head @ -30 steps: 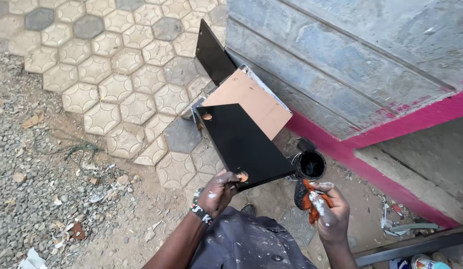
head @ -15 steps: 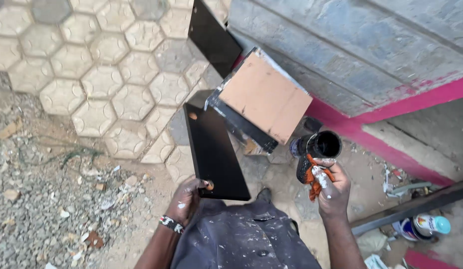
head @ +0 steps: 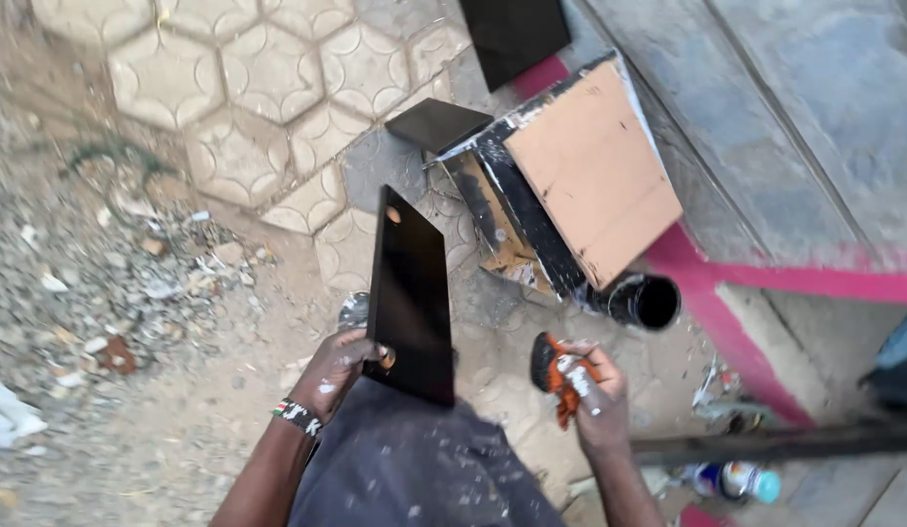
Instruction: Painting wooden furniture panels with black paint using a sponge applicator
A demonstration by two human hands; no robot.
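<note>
My left hand [head: 338,366] grips the near corner of a black painted board [head: 412,293] with a round hole near each end; the board is tilted up, edge toward me. My right hand [head: 588,390] holds an orange rag with a black-stained pad [head: 553,365], paint smears on the fingers. Just beyond it a black paint tin [head: 645,301] stands open on the ground. A box-like piece with a brown face and black edges [head: 580,166] leans by the wall.
Two more black boards [head: 436,123] [head: 517,31] lie and lean near the grey wall with its pink base [head: 727,278]. Hexagonal pavers [head: 258,88] are on the left, gravel [head: 102,293] nearer. A spray can [head: 739,480] and a dark bar [head: 776,444] lie at right.
My left hand has swung the black board off the brown-faced piece toward me and turned it more on edge. My right hand with the rag has drawn back from the tin.
</note>
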